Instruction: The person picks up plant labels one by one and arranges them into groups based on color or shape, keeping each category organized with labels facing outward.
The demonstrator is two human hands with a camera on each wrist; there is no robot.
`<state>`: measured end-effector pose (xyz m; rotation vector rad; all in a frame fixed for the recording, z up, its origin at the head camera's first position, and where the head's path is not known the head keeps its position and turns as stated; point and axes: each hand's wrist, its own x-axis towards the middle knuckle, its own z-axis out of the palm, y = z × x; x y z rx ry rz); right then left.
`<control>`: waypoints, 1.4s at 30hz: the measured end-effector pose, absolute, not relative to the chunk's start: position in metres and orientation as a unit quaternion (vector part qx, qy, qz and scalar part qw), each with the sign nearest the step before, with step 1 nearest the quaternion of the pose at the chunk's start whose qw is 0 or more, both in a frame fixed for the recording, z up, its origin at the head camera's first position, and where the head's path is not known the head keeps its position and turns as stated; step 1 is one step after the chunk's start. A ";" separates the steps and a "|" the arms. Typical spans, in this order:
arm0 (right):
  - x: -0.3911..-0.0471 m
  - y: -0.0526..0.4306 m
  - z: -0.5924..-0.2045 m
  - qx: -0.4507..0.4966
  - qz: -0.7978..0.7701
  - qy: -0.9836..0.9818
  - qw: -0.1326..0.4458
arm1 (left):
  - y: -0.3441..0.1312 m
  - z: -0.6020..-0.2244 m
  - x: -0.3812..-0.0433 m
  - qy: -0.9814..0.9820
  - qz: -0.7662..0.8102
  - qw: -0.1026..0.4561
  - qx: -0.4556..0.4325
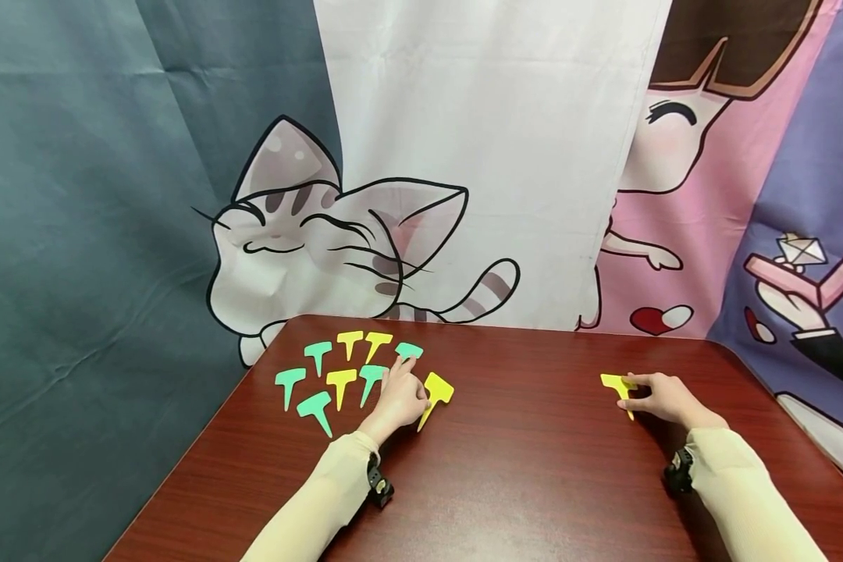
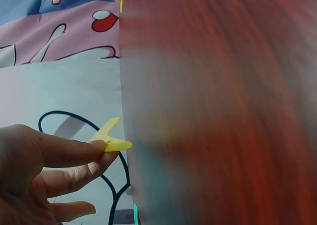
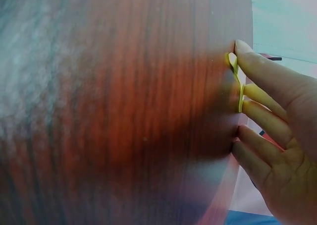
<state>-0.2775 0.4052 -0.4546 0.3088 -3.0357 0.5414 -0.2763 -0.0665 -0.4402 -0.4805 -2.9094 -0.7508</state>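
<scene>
At the left side of the table, my left hand (image 1: 400, 398) pinches a yellow T-shaped plant label (image 1: 439, 388) between thumb and finger. The left wrist view shows this label (image 2: 116, 144) edge-on at the fingertips. Its other fingers reach over a green T-shaped label (image 1: 409, 350), partly covering it. Far off to the right, my right hand (image 1: 663, 398) holds another yellow T-shaped label (image 1: 613, 382) low at the tabletop. In the right wrist view, thumb and fingers lie along that label (image 3: 241, 98); whether it touches the wood I cannot tell.
Several green labels (image 1: 315, 406) and yellow labels (image 1: 341, 381) lie spread out left of my left hand. They rest on a dark red-brown wooden table (image 1: 520, 468). Printed cloth (image 1: 492, 140) with a cartoon cat hangs behind the table's far edge.
</scene>
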 end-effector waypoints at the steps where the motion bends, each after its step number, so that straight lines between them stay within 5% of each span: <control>1: -0.278 0.405 -0.455 0.100 0.175 -0.979 0.021 | -0.064 -0.440 -0.277 -0.955 -0.246 0.050 -0.157; 42: -0.277 0.406 -0.456 0.089 0.180 -0.980 0.016 | 0.039 -0.444 -0.298 -0.956 -0.271 0.038 -0.106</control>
